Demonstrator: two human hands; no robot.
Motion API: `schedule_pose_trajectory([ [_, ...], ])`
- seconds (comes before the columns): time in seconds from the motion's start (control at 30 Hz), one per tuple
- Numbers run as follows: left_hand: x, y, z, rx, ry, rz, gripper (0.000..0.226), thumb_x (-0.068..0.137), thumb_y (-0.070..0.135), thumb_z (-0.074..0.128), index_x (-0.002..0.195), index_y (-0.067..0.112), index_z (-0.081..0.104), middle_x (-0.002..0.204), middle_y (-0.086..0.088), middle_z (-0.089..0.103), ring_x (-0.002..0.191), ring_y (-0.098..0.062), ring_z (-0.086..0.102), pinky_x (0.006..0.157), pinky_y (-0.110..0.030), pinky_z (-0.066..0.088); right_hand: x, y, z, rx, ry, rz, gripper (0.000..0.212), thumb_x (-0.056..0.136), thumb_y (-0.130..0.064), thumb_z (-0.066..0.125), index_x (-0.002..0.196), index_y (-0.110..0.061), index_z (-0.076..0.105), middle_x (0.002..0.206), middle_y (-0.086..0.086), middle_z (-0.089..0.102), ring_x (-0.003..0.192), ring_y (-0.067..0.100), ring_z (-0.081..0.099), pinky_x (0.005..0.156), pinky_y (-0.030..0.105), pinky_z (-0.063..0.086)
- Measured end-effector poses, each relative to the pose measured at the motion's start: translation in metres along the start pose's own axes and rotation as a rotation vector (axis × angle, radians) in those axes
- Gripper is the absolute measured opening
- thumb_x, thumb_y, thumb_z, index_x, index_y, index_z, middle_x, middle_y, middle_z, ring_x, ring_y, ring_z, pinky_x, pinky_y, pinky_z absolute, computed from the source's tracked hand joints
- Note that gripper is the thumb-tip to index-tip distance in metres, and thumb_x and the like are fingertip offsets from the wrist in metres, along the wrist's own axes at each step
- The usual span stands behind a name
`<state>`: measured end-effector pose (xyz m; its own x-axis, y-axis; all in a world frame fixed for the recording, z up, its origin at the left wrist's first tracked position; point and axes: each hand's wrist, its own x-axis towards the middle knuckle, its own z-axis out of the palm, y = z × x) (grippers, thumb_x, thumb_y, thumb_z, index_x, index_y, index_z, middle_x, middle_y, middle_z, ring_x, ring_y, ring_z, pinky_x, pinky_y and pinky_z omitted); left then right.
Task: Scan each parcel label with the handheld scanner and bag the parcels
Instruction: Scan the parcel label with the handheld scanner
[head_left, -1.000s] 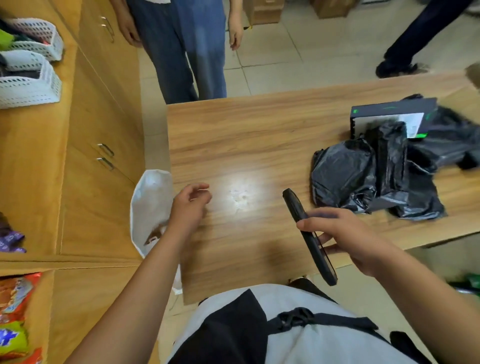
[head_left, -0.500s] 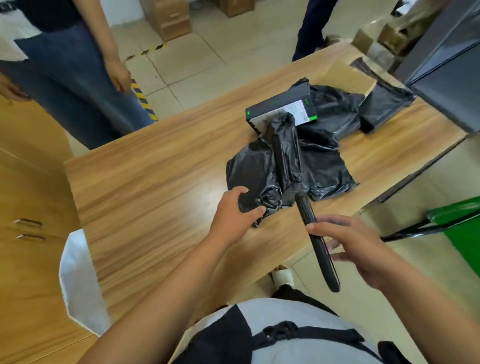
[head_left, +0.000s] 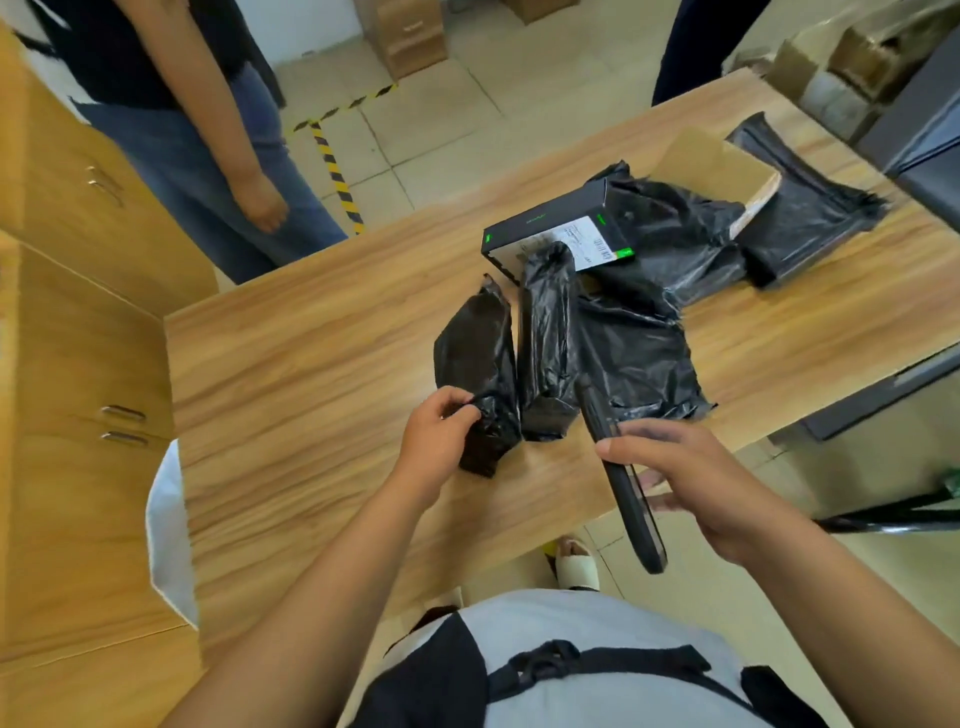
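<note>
Several black plastic-wrapped parcels lie in a heap on the wooden table (head_left: 311, 374). My left hand (head_left: 439, 441) pinches the near end of the leftmost black parcel (head_left: 480, 364). A second, narrower black parcel (head_left: 548, 332) lies right beside it. My right hand (head_left: 691, 478) holds the slim black handheld scanner (head_left: 623, 473), which points up toward the heap. Behind the heap lies a black box (head_left: 556, 228) with green marks and a white label. A flat black mailer (head_left: 800, 208) and a brown cardboard box (head_left: 719, 166) lie further right.
A white sack (head_left: 166, 525) hangs at the table's left edge, next to wooden cabinets (head_left: 78, 364). One person in jeans (head_left: 208, 156) stands beyond the table's far left corner and another at the far right. A dark cabinet (head_left: 924, 135) sits at the right.
My left hand went from open above the table's left side to the heap and closed on the leftmost black parcel. The view swung right. The scanner stays in my right hand.
</note>
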<state>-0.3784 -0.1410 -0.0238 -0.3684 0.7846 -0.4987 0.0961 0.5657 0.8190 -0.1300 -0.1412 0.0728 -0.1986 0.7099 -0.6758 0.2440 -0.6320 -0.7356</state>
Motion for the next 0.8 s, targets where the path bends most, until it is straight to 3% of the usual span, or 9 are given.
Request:
schedule_pose_trajectory([
  [0.07,-0.007,-0.002,-0.006,-0.321,0.002,-0.091,0.022,0.091,0.008,0.054,0.075,0.021,0.063,0.089,-0.009,0.065,0.084,-0.024,0.062,0.07,-0.041,0.049,0.007,-0.003,-0.004,-0.034,-0.038,-0.011,0.068,0.038,-0.061,0.081,0.098,-0.029,0.079,0.105,-0.006,0.074,0.085,0.014,0.061,0.075,0.037,0.05],
  [0.2,-0.029,-0.027,-0.023,-0.96,0.054,-0.267,0.03,0.091,0.01,0.046,0.068,0.013,0.065,0.084,-0.008,0.064,0.082,-0.025,0.065,0.061,-0.038,0.058,0.018,-0.016,-0.006,-0.113,-0.156,-0.06,0.042,0.044,-0.061,0.08,0.084,-0.048,0.079,0.085,-0.011,0.078,0.074,0.008,0.067,0.072,0.034,0.053],
  [0.3,-0.049,-0.062,-0.035,-1.036,0.243,-0.36,0.023,0.094,0.015,0.044,0.081,0.013,0.063,0.093,-0.01,0.064,0.086,-0.026,0.062,0.068,-0.04,0.054,0.024,-0.022,-0.001,-0.154,-0.252,-0.066,0.029,0.055,-0.052,0.082,0.084,-0.049,0.078,0.075,-0.012,0.077,0.054,-0.001,0.066,0.05,0.019,0.053],
  [0.43,-0.076,-0.108,-0.053,-1.013,0.509,-0.462,0.02,0.098,0.026,0.048,0.108,0.017,0.062,0.113,-0.011,0.063,0.098,-0.025,0.062,0.086,-0.04,0.048,0.031,-0.024,0.011,-0.185,-0.341,-0.074,0.039,0.047,-0.054,0.083,0.085,-0.042,0.08,0.072,-0.008,0.076,0.052,0.002,0.065,0.048,0.016,0.051],
  [0.5,-0.087,-0.12,-0.062,-0.982,0.599,-0.461,0.029,0.099,0.03,0.05,0.124,0.016,0.058,0.118,-0.01,0.06,0.103,-0.025,0.06,0.092,-0.04,0.049,0.034,-0.022,0.017,-0.197,-0.37,-0.074,0.048,0.046,-0.051,0.084,0.087,-0.027,0.082,0.072,-0.003,0.076,0.052,0.006,0.065,0.047,0.019,0.052],
  [0.53,-0.091,-0.123,-0.065,-0.938,0.644,-0.448,0.029,0.099,0.03,0.052,0.124,0.017,0.057,0.116,-0.009,0.061,0.101,-0.024,0.061,0.088,-0.039,0.051,0.036,-0.02,0.019,-0.206,-0.377,-0.072,0.051,0.048,-0.049,0.085,0.09,-0.022,0.082,0.073,-0.001,0.076,0.052,0.007,0.065,0.047,0.02,0.052],
  [0.63,-0.096,-0.118,-0.073,-0.6,0.757,-0.352,0.012,0.094,0.022,0.063,0.107,0.023,0.063,0.113,-0.005,0.065,0.087,-0.017,0.063,0.069,-0.029,0.05,0.037,-0.018,0.027,-0.24,-0.396,-0.074,0.044,0.054,-0.047,0.083,0.09,-0.023,0.081,0.077,0.002,0.079,0.054,0.008,0.067,0.05,0.019,0.053],
  [0.7,-0.092,-0.111,-0.077,-0.295,0.75,-0.24,0.017,0.09,0.021,0.066,0.105,0.027,0.063,0.118,0.001,0.063,0.1,-0.015,0.061,0.073,-0.026,0.046,0.035,-0.017,0.032,-0.248,-0.398,-0.074,0.034,0.057,-0.045,0.083,0.086,-0.027,0.081,0.077,0.001,0.079,0.054,0.006,0.067,0.048,0.018,0.052],
  [0.8,-0.076,-0.095,-0.079,0.196,0.623,-0.119,0.03,0.086,0.035,0.069,0.114,0.027,0.061,0.125,0.003,0.058,0.12,-0.021,0.052,0.091,-0.034,0.043,0.035,-0.014,0.036,-0.269,-0.38,-0.077,0.035,0.066,-0.04,0.087,0.095,-0.023,0.078,0.078,-0.001,0.079,0.053,0.004,0.067,0.047,0.016,0.051],
])
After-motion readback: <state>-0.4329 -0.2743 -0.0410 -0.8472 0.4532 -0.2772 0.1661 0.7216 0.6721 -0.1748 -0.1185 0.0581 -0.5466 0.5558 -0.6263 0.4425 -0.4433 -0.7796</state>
